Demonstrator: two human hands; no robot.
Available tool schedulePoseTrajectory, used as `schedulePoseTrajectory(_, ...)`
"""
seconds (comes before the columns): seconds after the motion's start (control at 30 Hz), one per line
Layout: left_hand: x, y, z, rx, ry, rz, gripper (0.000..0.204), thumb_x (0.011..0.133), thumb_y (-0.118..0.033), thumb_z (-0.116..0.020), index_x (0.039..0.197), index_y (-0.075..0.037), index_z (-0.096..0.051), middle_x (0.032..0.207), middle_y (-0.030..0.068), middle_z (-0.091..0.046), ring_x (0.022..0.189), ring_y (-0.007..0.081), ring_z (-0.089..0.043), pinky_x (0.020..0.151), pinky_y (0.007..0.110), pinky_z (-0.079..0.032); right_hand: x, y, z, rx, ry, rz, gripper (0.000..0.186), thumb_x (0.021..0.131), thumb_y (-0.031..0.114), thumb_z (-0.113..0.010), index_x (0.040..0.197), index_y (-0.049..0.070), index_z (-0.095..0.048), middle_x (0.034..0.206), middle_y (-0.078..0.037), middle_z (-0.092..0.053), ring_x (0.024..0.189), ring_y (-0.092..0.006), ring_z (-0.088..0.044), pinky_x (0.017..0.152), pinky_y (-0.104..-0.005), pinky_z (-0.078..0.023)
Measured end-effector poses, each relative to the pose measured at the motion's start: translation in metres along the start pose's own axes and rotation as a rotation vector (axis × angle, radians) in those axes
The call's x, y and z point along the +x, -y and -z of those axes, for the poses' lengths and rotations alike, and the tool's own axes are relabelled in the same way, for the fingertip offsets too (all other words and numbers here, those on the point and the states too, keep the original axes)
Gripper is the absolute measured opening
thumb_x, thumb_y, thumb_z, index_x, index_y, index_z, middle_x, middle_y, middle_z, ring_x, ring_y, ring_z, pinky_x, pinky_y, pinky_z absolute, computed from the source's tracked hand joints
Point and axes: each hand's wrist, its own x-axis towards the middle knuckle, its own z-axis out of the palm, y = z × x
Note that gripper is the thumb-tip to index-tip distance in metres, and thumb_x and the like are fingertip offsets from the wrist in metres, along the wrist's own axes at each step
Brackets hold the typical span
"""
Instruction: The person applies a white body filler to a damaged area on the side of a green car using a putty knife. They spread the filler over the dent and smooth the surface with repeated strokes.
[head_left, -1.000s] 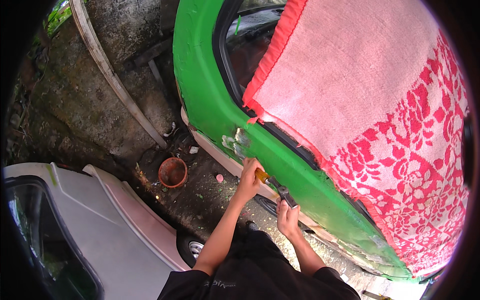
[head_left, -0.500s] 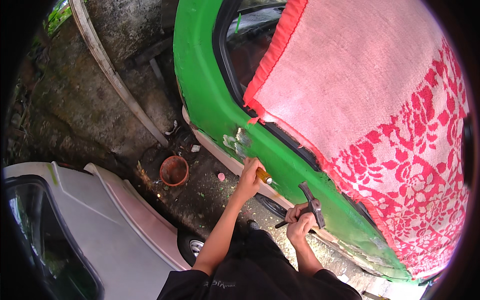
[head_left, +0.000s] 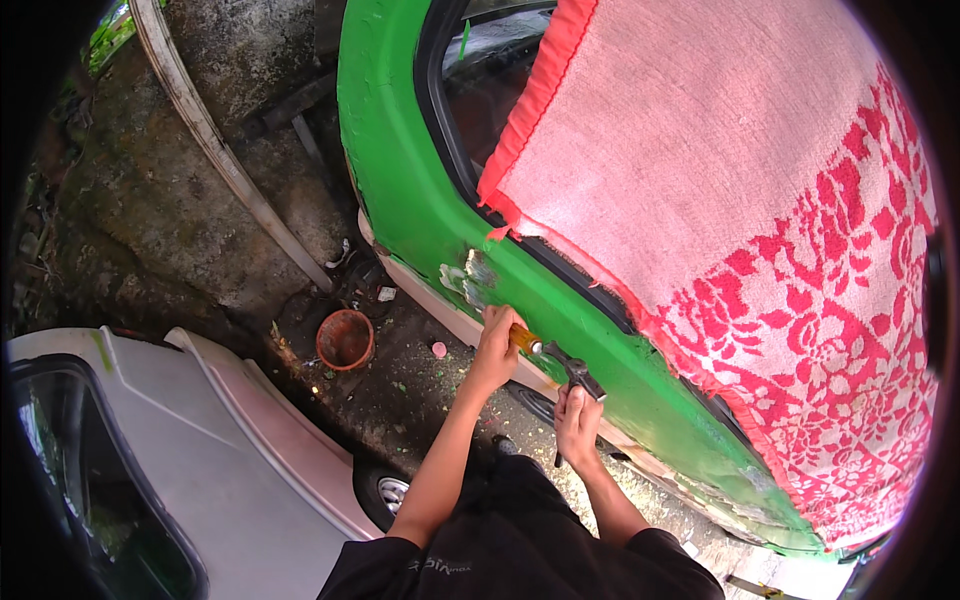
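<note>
Where the green car panel is curving down below the dark window, its smooth, shiny paint is giving way to a ragged patch of flaking white and dull grey. A thick woven towel, pale pink with a deep red leafy pattern and a red edging, is draping over the car's upper part. On the gritty, speckled ground, a round terracotta-coloured pot is sitting near the rounded grey car.

The left hand is gripping an amber-handled tool, its fingers closed around the glossy handle; the metal-capped butt is jutting out on the right, while the far end is lying hidden behind the hand. The right hand is clasping a hammer with curled fingers, its dark metal head protruding just above them and its slim shaft showing below. One end of the head is pointing at the butt; whether they are touching, I cannot tell.
</note>
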Motion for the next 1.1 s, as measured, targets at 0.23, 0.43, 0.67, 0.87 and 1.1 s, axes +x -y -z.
schedulePoseTrajectory(0.23,0.003,-0.002,-0.002,0.075,-0.028,-0.067,0.035,0.068,0.021,-0.048,0.095,-0.001,-0.047,0.094,0.0160,-0.047,0.093,0.0361,-0.045,0.081,0.039,-0.040,-0.008,-0.012,-0.006,0.367,-0.058,0.093,0.051,0.103,0.050,-0.033,0.080,0.005,-0.040,0.059,0.000,-0.035,0.047,-0.0092,-0.033,0.044,-0.0245,-0.029)
schedulePoseTrajectory(0.43,0.004,-0.001,-0.001,0.107,-0.024,-0.050,0.035,0.068,0.021,-0.047,0.095,-0.001,-0.048,0.094,0.0160,-0.047,0.095,0.0358,-0.047,0.081,0.037,-0.042,-0.007,0.006,0.006,0.509,-0.143,0.080,0.050,0.103,0.048,-0.033,0.081,0.004,-0.038,0.056,0.001,-0.030,0.044,-0.0085,-0.029,0.038,-0.0245,-0.022)
schedulePoseTrajectory(0.67,0.006,0.000,-0.003,0.041,-0.026,-0.017,0.034,0.067,0.020,-0.050,0.093,-0.001,-0.046,0.093,0.0150,-0.048,0.094,0.0368,-0.042,0.081,0.044,-0.036,0.001,-0.006,0.008,0.176,-0.022,-0.071,0.047,0.105,0.044,-0.030,0.083,0.004,-0.041,0.057,0.001,-0.033,0.045,-0.0070,-0.033,0.039,-0.0234,-0.026)
schedulePoseTrajectory(0.87,0.007,-0.005,-0.002,0.064,-0.023,-0.036,0.032,0.069,0.020,-0.050,0.093,-0.001,-0.046,0.093,0.0152,-0.048,0.094,0.0364,-0.043,0.081,0.043,-0.036,0.006,-0.026,0.001,0.034,-0.026,0.042,0.049,0.104,0.047,-0.031,0.079,0.006,-0.038,0.055,0.002,-0.032,0.041,-0.0065,-0.030,0.037,-0.0242,-0.024)
schedulePoseTrajectory(1.1,-0.013,0.008,0.006,-0.089,-0.016,0.018,0.031,0.068,0.019,-0.050,0.091,-0.001,-0.046,0.090,0.0135,-0.048,0.093,0.0327,-0.047,0.082,0.043,-0.041,-0.002,-0.007,0.008,0.336,-0.038,-0.263,0.050,0.104,0.049,-0.031,0.081,0.006,-0.039,0.053,0.002,-0.032,0.041,-0.0058,-0.029,0.036,-0.0232,-0.024)
